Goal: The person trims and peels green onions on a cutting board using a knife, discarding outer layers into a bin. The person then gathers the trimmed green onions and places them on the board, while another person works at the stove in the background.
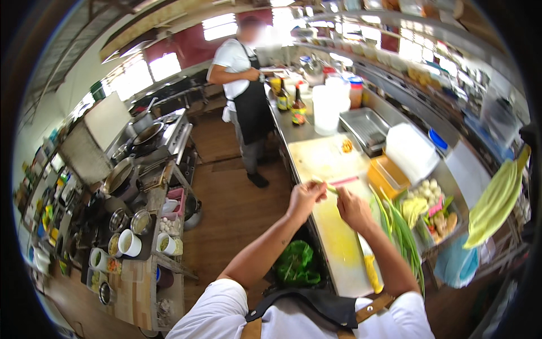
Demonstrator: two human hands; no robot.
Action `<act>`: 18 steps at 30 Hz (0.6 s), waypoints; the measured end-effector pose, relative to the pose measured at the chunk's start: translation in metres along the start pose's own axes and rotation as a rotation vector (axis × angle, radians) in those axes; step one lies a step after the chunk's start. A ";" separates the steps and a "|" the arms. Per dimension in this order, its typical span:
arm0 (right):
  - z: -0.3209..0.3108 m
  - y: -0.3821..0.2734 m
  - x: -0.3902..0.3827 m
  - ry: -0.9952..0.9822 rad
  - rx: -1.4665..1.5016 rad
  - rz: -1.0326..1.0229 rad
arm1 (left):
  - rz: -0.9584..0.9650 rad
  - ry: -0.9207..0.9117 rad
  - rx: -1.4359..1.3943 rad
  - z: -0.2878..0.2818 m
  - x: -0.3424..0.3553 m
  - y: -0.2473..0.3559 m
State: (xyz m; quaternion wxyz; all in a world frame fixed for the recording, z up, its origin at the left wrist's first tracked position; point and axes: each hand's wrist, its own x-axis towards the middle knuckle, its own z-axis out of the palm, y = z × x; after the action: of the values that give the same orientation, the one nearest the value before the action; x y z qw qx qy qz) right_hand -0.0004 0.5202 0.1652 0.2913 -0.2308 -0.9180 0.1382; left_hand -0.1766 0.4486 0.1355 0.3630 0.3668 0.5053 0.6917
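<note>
My left hand [305, 200] and my right hand [354, 210] are raised over the white cutting board [333, 257]. Pinched between them is a slim pale-green stalk [329, 187], which resembles a piece of spring onion; the fingers hide much of it. On the board below my right forearm lies a knife [371, 272] with a yellow handle, its blade partly covered by the arm. Long green spring onions [402, 237] lie along the board's right side. Yellowish wet stains mark the board's surface.
Farther up the counter are a second cutting board [316, 155], an orange container [388, 176], a metal tray [366, 127] and sauce bottles [298, 107]. A vegetable tray [443, 226] sits at right. Another person [240, 85] stands ahead. A stove [169, 133] is across the aisle.
</note>
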 end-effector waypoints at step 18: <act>0.036 -0.016 0.013 -0.148 0.344 -0.054 | 0.309 0.186 0.088 -0.033 -0.019 -0.008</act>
State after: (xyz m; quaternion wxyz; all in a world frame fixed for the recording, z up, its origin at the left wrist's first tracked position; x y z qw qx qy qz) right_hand -0.0368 0.5084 0.1493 0.2618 -0.1422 -0.9056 0.3020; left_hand -0.1958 0.4196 0.1179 0.1877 0.3900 0.5041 0.7474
